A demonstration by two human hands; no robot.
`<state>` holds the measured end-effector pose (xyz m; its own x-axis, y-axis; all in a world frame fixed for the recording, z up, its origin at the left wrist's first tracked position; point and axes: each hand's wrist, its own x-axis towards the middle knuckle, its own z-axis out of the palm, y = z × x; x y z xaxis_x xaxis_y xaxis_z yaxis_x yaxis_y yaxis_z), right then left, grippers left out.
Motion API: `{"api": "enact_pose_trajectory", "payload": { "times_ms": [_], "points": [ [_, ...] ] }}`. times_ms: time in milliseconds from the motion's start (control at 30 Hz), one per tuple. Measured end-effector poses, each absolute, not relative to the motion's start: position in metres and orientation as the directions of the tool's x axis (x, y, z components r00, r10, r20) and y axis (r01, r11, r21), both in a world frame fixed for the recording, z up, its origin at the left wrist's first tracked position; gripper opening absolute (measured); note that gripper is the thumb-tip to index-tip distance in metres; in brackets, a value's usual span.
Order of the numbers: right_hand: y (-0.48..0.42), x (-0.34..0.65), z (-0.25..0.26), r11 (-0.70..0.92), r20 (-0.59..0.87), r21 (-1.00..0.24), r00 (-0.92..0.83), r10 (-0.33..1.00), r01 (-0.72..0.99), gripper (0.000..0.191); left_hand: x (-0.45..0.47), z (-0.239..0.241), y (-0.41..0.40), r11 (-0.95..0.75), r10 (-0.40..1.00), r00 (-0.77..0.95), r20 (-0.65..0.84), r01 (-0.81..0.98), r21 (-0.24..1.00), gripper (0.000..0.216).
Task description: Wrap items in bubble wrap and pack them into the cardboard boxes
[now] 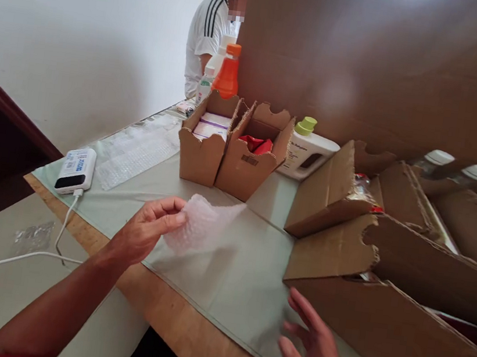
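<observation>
My left hand [156,226] pinches the edge of a small piece of bubble wrap [197,226] between thumb and fingers, holding it just above the table [206,291]. The piece spreads to the right, its far corner blurred. Low on the right, my right hand [314,352] hangs with fingers apart and nothing in it. It is near the front end of a long cardboard box [336,305]; whether it touches the box I cannot tell.
Two cardboard boxes [200,159] stand at the back, holding packets. An orange bottle [227,74] and a white jug [312,153] are behind. More bubble wrap [140,151] lies left, near a white power bank [76,170] with a cable. A person [205,28] is beyond.
</observation>
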<state>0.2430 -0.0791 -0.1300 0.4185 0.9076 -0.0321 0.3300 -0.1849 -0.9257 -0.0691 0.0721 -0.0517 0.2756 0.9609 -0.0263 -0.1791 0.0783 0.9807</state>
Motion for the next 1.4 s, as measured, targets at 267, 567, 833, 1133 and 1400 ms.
{"api": "enact_pose_trajectory", "payload": {
  "times_ms": [267,567,833,1133,1400],
  "points": [
    [-0.064,0.213,-0.125,-0.080,-0.129,-0.973,0.219,0.967,-0.216,0.080,-0.004,-0.080,0.015,0.469,0.838,0.473,-0.273,-0.366,0.804,0.029],
    [-0.137,0.253,-0.103,-0.062,-0.066,-0.998,0.445,0.893,-0.024,0.029,0.052,-0.104,-0.027,0.425,0.798,0.502,-0.335,-0.073,0.902,0.105],
    [-0.167,0.269,-0.094,-0.022,0.110,-0.978,0.603,0.790,0.207,0.019,0.066,-0.101,-0.025,0.244,0.898,0.316,-0.306,0.219,0.945,0.072],
    [-0.168,0.296,-0.129,-0.330,0.311,-0.634,0.621,0.720,0.699,0.048,0.055,-0.122,-0.021,-0.277,0.922,0.386,0.040,0.584,0.763,0.052],
    [-0.154,0.282,-0.115,-0.092,0.501,-0.399,0.301,0.811,0.912,0.031,0.061,-0.089,-0.034,-0.421,0.838,0.506,0.205,0.360,0.833,0.027]
  ]
}}
